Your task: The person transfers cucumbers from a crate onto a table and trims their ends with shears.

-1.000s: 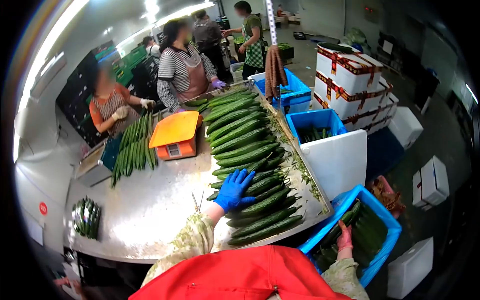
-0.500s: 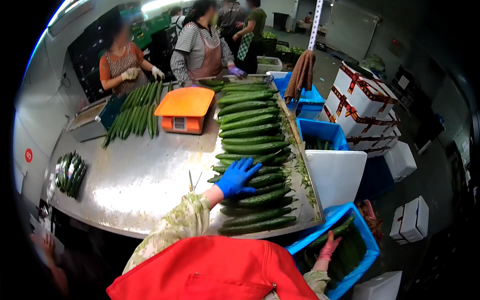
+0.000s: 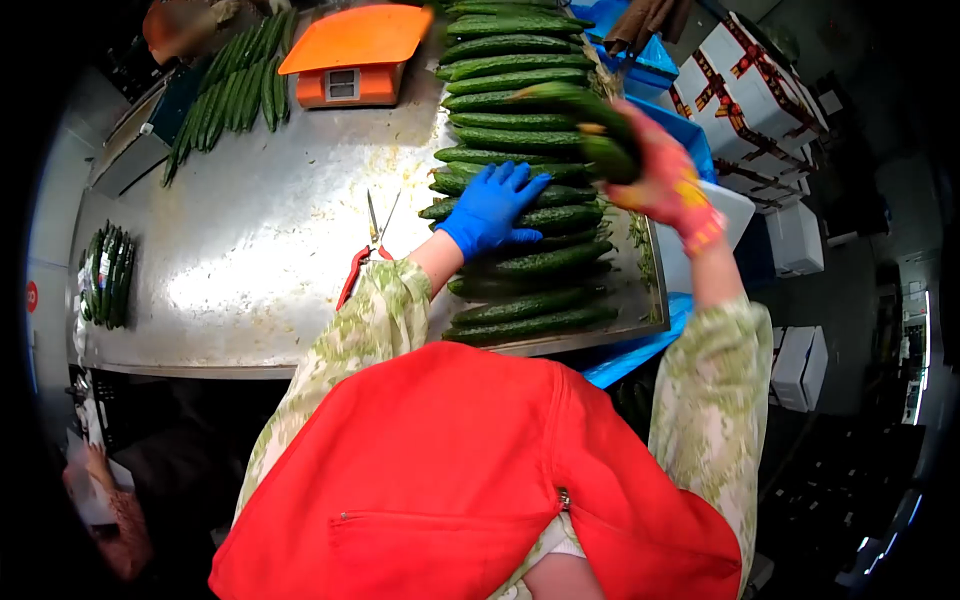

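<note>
My left hand (image 3: 495, 208): nine o'clock, bare metal table (image 3: 240, 250); six, its edge. Fingers spread over bumpy cucumbers (image 3: 555, 258); my right hand (image 3: 665, 172) grips long, blurred cucumbers (image 3: 575, 100).

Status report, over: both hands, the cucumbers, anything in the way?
Left hand resting on the cucumber row. Right hand gripping blurred cucumbers over the row's right side. Open scissors left of left hand, clear of the row.

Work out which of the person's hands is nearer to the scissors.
Left. The left hand rests on the cucumber row, right of the scissors; the right hand, holding cucumbers, is farther right, by the row's right edge.
</note>
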Motion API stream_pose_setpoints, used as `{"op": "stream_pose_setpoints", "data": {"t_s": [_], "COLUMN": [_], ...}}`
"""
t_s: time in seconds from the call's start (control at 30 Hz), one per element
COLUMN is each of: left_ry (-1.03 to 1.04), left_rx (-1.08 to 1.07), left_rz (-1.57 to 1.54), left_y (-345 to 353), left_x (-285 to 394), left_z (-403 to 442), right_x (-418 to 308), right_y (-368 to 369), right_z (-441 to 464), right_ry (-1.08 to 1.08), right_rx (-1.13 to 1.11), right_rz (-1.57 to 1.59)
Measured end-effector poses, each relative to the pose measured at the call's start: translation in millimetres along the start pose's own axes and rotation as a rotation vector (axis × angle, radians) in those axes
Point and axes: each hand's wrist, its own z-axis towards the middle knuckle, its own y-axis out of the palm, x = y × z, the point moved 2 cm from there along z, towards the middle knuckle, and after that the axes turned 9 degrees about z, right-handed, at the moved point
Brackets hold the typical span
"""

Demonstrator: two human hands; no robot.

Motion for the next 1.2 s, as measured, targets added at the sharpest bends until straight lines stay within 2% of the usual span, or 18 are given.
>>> {"op": "stream_pose_setpoints", "data": {"t_s": [0.2, 0.27, 0.37, 0.43, 0.5, 0.53, 0.57, 0.6, 0.67, 0.7, 0.83, 0.93, 0.97, 1.03, 1.07, 1.1, 1.13, 1.2], "left_ry": [0.195, 0.232, 0.060, -0.292, -0.732, -0.812, -0.889, -0.988, -1.245, -1.190, -1.148, -0.964, -0.833, -0.863, -0.891, -0.587, -0.393, -0.238], "left_rx": [0.157, 0.275, 0.421, 0.665, 0.608, 0.525, 0.432, 0.366, 0.274, 0.183, 0.169, 0.147, 0.154, 0.008, 0.042, 0.154, 0.201, 0.088], "left_rz": [-0.194, -0.269, -0.360, -0.554, -0.656, -0.842, -1.021, -1.205, -1.557, -1.551, -1.743, -1.527, -1.409, -1.000, -0.903, -0.318, -0.197, -0.541], "left_y": [-5.8, -11.6, -51.4, -28.7, -2.9, 15.3, 31.2, 34.7, 35.6, 20.5, 25.2, 48.3, 40.7, 28.6, 18.9, 18.0, -4.3, -16.4], "left_x": [-0.7, -4.1, -29.6, -65.9, -104.1, -117.4, -128.6, -129.3, -120.3, -105.6, -113.7, -141.4, -138.6, -122.0, -110.0, -113.3, -93.4, -62.8], "left_z": [-9.9, -15.1, -26.9, -48.2, -68.6, -81.1, -90.6, -84.0, -63.0, -51.4, -38.8, -39.3, -32.2, -25.0, -16.6, -14.2, -1.9, 16.7], "right_x": [9.8, 39.2, 54.1, 80.6, 112.7, 119.1, 130.7, 144.6, 152.5, 143.8, 121.0, 117.2, 107.9, 103.7, 101.1, 95.0, 90.4, 95.9], "right_y": [123.8, 165.4, 135.6, 98.2, 51.1, 26.9, 15.5, 1.3, -7.5, -12.0, 8.6, 39.7, 47.4, 65.3, 70.9, 74.0, 77.8, 92.5], "right_z": [112.1, 106.3, 93.6, 63.2, 10.5, -26.4, -66.9, -112.5, -201.8, -242.5, -386.1, -447.7, -442.1, -418.0, -395.7, -369.1, -339.7, -282.3], "right_ry": [-0.002, -0.173, -0.208, -0.150, 0.044, 0.197, 0.373, 0.508, 0.668, 0.765, 0.874, 1.059, 1.040, 0.938, 0.889, 0.857, 0.824, 0.711], "right_rx": [-0.633, -0.649, -0.286, 0.056, 0.342, 0.436, 0.578, 0.625, 0.793, 0.812, 1.090, 1.198, 1.209, 1.156, 1.108, 1.047, 0.986, 0.936], "right_rz": [-0.222, -0.269, -0.082, 0.144, 0.310, 0.316, 0.575, 0.401, 0.459, 0.527, 0.480, 0.528, 0.567, 0.626, 0.641, 0.586, 0.531, 0.670]}}
